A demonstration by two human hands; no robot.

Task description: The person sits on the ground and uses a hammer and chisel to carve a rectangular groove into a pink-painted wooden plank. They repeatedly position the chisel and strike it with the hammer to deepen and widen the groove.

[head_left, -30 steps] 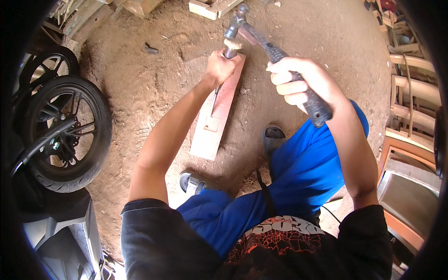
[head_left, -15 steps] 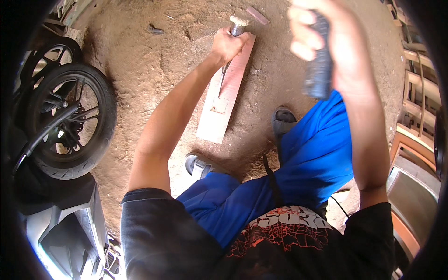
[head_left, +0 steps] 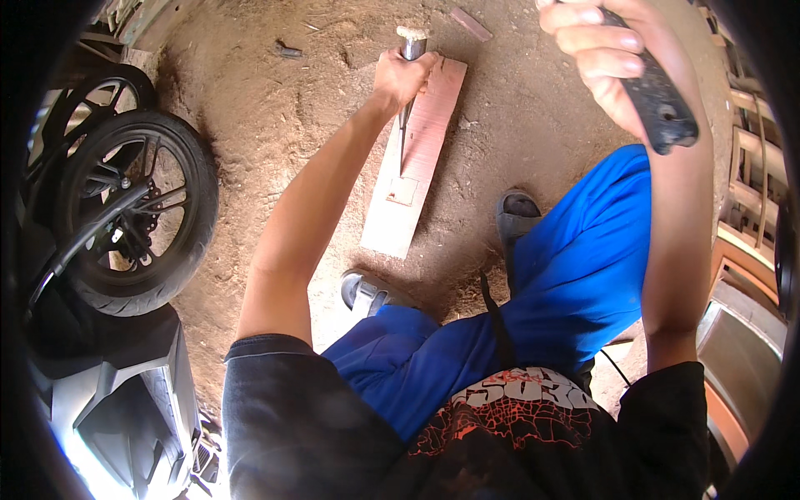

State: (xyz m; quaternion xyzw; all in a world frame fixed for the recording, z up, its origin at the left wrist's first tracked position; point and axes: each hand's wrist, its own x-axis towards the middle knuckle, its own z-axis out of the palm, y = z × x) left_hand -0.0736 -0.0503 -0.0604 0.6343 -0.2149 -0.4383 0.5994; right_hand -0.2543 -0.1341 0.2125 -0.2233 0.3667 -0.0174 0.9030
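My left hand [head_left: 400, 79] is wrapped round the upper part of a chisel [head_left: 403, 146], whose pale top end is frayed and mushroomed. The chisel stands steeply, its blade tip down on a reddish wooden board [head_left: 437, 100] lying on the ground. Just nearer than the tip, a small rectangular outline [head_left: 402, 193] is cut into the board's near half. Raised high at the upper right, my right hand [head_left: 600, 58] is closed on the black handle of a hammer [head_left: 662, 108]; a hole shows at the handle's end, and the head is out of view.
A motorcycle wheel [head_left: 137, 208] and silver-black body parts [head_left: 125, 417] stand at the left. My sandalled feet [head_left: 362, 292] are near the board's close end. A small wood offcut [head_left: 472, 24] lies beyond it. Wooden frames [head_left: 754, 183] are stacked along the right.
My right hand has shifted up and right with the hammer, and the handle has tilted. The left hand still grips the chisel on the board. The whole view has shifted slightly.
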